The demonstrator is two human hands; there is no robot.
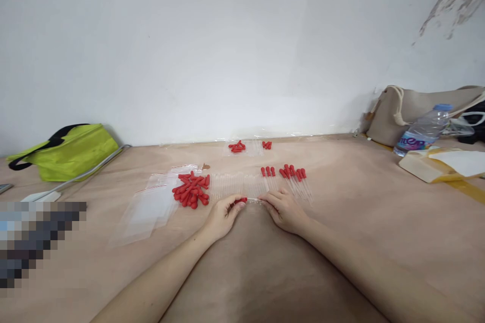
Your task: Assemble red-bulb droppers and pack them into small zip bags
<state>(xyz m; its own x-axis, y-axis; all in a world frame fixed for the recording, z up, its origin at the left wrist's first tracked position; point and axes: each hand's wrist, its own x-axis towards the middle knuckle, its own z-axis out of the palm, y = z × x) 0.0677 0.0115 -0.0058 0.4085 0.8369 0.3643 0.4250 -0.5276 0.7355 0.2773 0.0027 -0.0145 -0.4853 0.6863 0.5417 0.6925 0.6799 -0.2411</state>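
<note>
My left hand pinches a red rubber dropper bulb, its open end facing right. Between thumb and fingers, my right hand grips a clear dropper tube whose end meets or nearly meets the bulb; I cannot tell whether it sits inside. Just beyond my hands lies a row of clear tubes. Left of them is a heap of loose red bulbs. On the right, several droppers with red bulbs fitted lie side by side, and a few more rest on the tube row.
Flat clear zip bags lie left of the heap. Near the wall are bagged red bulbs and tubes. A green pouch and a grey cable are at left. A water bottle and a beige bag stand at right.
</note>
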